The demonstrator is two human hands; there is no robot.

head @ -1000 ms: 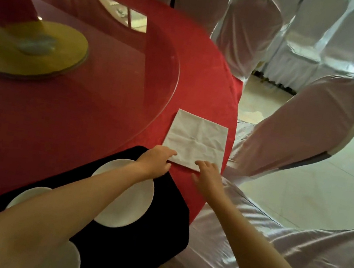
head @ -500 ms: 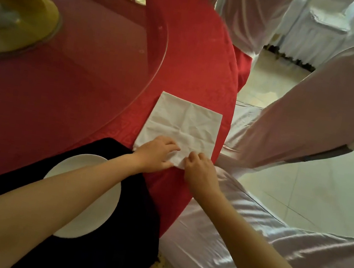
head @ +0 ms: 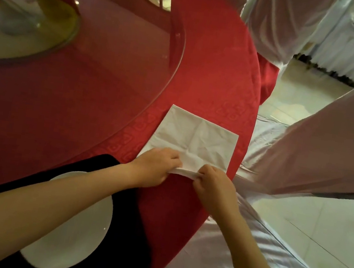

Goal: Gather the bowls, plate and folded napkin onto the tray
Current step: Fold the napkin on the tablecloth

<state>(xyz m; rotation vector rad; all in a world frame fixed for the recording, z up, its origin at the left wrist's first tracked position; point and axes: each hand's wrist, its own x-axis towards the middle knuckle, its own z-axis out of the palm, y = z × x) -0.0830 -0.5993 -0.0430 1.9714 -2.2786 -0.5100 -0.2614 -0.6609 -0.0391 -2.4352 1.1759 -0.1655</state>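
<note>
One napkin point(head: 195, 140): white, square-ish, w/ fold creases crossing near centre, lightly crumpled. Lying flat on red tablecloth point(head: 214, 75) near table edge, just beyond glass turntable point(head: 105, 54) rim. Near edge lifted off cloth & turned up into a narrow fold, pinched btwn both hands.

Left hand point(head: 154, 168): fingers curled closed on napkin's near-left edge. Right hand point(head: 214, 185): thumb & fingers pinched closed on same edge, near-right part. Hands close together, almost touching.

Black tray point(head: 134, 230) at lower left on table, just beside napkin's near-left corner; whether touching, can't tell. One white plate point(head: 77, 240) on tray, partly hidden under left forearm. Other dishes: none countable here.

No readable writing or brand anywhere; tablecloth woven w/ faint square-scroll pattern only.

Round gold base point(head: 56, 31) seen thru glass, upper left. White-covered chairs: one chair back point(head: 320, 150) right beside table, seat point(head: 233, 257) below right forearm, more at top right, blurred.
</note>
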